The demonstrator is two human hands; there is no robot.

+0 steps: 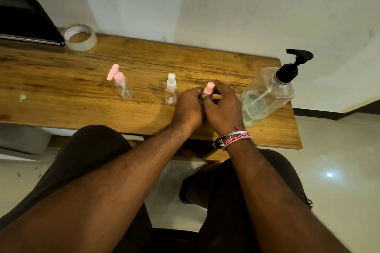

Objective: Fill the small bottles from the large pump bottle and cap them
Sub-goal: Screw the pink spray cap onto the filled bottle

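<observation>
Views: you have one, the head camera; no second view shares the scene.
Position: worn on your head, above your lap and both forearms.
Direction: forward and steeply down, toward the wooden table (86,80) and the white wall (226,6) behind it.
Lens: wide-angle; the table edges bow and the large pump bottle (267,96) leans outward.
Proximity: close; your forearms fill the lower frame, your left hand (188,108) and right hand (223,109) sit near centre.
Coverage: the table's right end, floor (337,170), and a tape roll (80,37) at far left.
</observation>
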